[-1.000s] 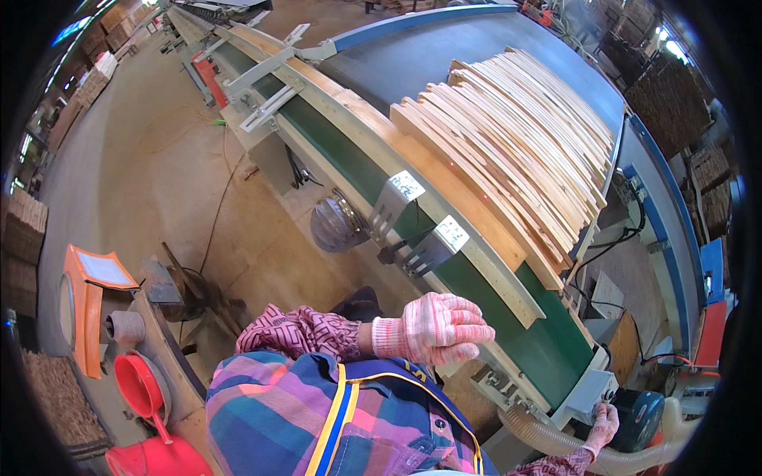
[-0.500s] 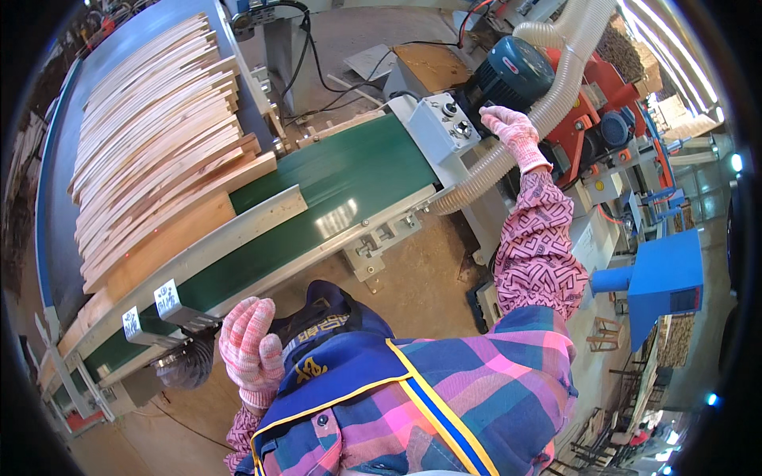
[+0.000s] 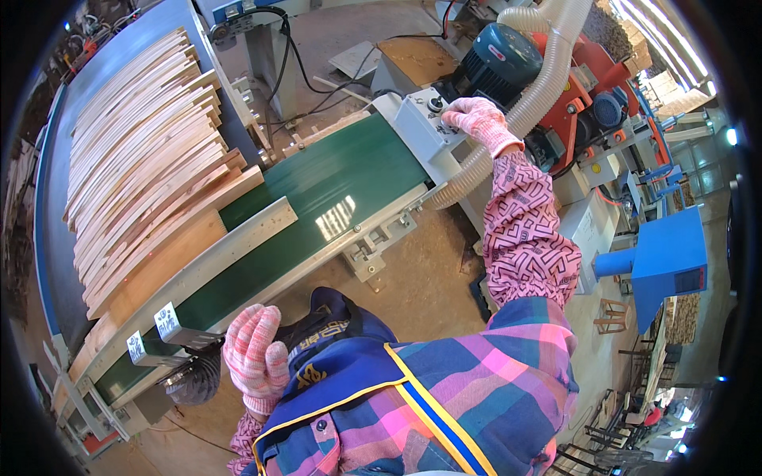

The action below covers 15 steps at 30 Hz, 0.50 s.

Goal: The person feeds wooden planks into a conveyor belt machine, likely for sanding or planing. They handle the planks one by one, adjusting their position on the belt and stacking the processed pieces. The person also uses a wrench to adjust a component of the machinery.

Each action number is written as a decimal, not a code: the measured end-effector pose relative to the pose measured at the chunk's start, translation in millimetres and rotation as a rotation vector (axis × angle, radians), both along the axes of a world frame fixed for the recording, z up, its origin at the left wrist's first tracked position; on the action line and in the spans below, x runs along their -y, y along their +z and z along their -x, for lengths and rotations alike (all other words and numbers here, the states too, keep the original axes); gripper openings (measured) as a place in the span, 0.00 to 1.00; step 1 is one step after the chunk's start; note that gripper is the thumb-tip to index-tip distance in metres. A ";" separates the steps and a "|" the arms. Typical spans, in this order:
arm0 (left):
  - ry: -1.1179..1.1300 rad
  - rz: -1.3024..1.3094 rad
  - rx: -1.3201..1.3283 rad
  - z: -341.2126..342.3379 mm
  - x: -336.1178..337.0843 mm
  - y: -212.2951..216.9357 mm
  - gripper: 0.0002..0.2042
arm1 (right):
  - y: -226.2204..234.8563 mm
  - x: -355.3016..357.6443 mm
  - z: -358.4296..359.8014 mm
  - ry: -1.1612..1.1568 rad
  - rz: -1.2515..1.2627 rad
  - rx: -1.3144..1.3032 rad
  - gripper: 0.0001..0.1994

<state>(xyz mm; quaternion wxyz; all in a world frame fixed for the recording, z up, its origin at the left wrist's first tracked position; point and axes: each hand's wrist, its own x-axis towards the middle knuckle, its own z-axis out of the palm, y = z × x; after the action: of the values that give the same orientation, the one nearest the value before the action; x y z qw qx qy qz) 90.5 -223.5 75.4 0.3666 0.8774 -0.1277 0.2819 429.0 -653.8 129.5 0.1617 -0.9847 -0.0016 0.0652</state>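
Control box (image 3: 425,127) under the curled right hand (image 3: 476,119); left hand (image 3: 254,353) open, empty, beside green belt (image 3: 317,198) and stacked slats (image 3: 143,159).

right hand (image 3: 475,119) now touching grey control box (image 3: 425,127)

My right hand (image 3: 476,120) covers part of the grey control box (image 3: 425,127); which knob it touches, I cannot tell; the green belt (image 3: 317,206) runs under the stacked wooden slats (image 3: 143,159).
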 end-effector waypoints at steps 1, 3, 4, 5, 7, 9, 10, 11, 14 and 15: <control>0.003 -0.003 -0.004 0.3 0.1 -0.3 0.18 | -3.3 -0.4 -4.1 -0.044 0.002 0.006 0.18; 0.019 -0.008 -0.009 2.4 -0.4 -1.8 0.18 | 0.2 -3.6 -4.0 -0.005 0.042 -0.013 0.18; 0.032 -0.009 -0.009 4.4 -0.6 -3.2 0.18 | 1.9 -6.5 -3.9 0.018 0.062 -0.022 0.17; 0.045 -0.010 -0.009 6.3 -1.1 -4.3 0.18 | 1.4 -8.1 -5.6 0.023 0.069 -0.031 0.16; 0.044 -0.003 -0.014 6.3 -1.6 -3.4 0.18 | 1.1 -7.2 -5.8 0.036 0.065 -0.041 0.15; 0.041 -0.002 -0.017 6.4 -2.2 -2.2 0.18 | -0.8 -4.4 -6.5 0.031 0.048 -0.040 0.15; 0.040 -0.005 -0.019 6.4 -2.5 -1.6 0.18 | -5.3 -1.6 -7.6 0.020 0.033 -0.035 0.15; 0.037 -0.007 -0.020 6.6 -2.7 -1.3 0.18 | -7.2 0.3 -7.8 0.007 0.019 -0.029 0.15; 0.032 0.008 -0.012 8.2 -3.2 -3.5 0.18 | -4.9 -1.3 -7.8 0.048 0.048 -0.028 0.15; 0.030 0.006 -0.017 8.5 -3.2 -3.1 0.18 | -4.0 -3.2 -7.4 0.037 0.041 -0.029 0.14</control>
<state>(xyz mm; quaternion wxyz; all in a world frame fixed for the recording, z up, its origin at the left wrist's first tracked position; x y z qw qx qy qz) 82.1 -220.3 72.3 0.3661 0.8804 -0.1107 0.2805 436.3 -650.6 125.5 0.1401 -0.9866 -0.0163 0.0826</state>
